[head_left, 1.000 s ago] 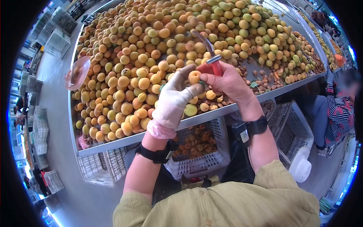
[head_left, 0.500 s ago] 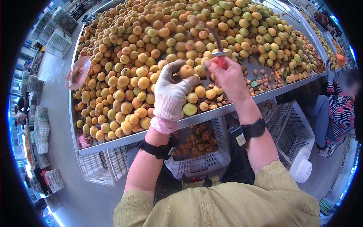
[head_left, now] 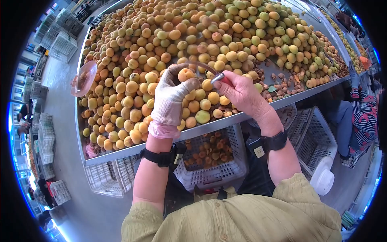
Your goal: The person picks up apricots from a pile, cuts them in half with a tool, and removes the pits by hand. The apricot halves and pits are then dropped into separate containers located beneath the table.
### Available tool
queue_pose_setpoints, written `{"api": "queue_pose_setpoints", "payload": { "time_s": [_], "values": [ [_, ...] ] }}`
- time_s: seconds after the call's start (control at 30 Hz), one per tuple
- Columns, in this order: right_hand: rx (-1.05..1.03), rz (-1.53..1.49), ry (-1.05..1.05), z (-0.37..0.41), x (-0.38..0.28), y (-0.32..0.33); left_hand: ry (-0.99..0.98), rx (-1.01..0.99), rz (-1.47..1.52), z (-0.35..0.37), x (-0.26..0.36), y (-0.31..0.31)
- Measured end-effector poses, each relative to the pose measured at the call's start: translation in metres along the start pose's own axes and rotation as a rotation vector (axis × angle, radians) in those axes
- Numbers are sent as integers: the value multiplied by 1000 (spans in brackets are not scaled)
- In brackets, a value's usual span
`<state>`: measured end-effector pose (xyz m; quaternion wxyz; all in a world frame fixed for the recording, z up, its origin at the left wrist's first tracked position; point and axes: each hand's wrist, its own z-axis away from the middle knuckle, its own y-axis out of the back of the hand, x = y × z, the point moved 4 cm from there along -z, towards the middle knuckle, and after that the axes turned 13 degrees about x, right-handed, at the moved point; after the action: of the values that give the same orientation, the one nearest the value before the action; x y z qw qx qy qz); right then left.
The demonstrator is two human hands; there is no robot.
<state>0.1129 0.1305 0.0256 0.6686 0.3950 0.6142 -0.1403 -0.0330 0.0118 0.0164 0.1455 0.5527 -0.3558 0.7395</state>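
Since the earlier frame the knife [head_left: 218, 77] has swung over: its curved blade, which stood up and away above the heap, now arcs leftward over the apricot [head_left: 186, 74], and both hands have drifted a little to the left. The gloved left hand [head_left: 169, 99] has its fingers [head_left: 189, 84] closed around the apricot, pinching it between thumb and fingertips just above the fruit on the counter [head_left: 161, 142]. The bare right hand [head_left: 241, 92] is just beside it on the right, its fingers wrapped tight round the red handle of the knife, so that only the metal collar and the blade show. The blade's tip lies near the top of the glove; whether the edge touches the fruit I cannot tell.

The held apricot sits at the near edge of the big heap of apricots [head_left: 209, 36], which covers most of the counter. Right of the hands lies a scatter of brown pits [head_left: 282, 82]. A pink bowl [head_left: 82, 76] rests at the heap's left edge. Under the counter's rim, between the forearms, a white crate [head_left: 209, 171] holds cut fruit [head_left: 207, 150]. At the far right, a co-worker's patterned sleeve [head_left: 365, 119] shows
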Motion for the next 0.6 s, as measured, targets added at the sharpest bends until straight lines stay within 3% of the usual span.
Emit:
{"api": "queue_pose_setpoints", "payload": {
  "time_s": [0.27, 0.37, 0.47, 0.6],
  "values": [
    [-24, 183, 109, 5, -8, -4, -17, 56, -28, -5, 1, 7],
    [1, 220, 124, 4, -9, -5, -57, 71, -95, -3, 3, 10],
    [33, 197, 136, 4, -6, -11, -222, 73, -219, 2, 17, 5],
    [28, 222, 124, 8, -12, -26, -219, 117, -205, 2, 15, 10]
  ]
}}
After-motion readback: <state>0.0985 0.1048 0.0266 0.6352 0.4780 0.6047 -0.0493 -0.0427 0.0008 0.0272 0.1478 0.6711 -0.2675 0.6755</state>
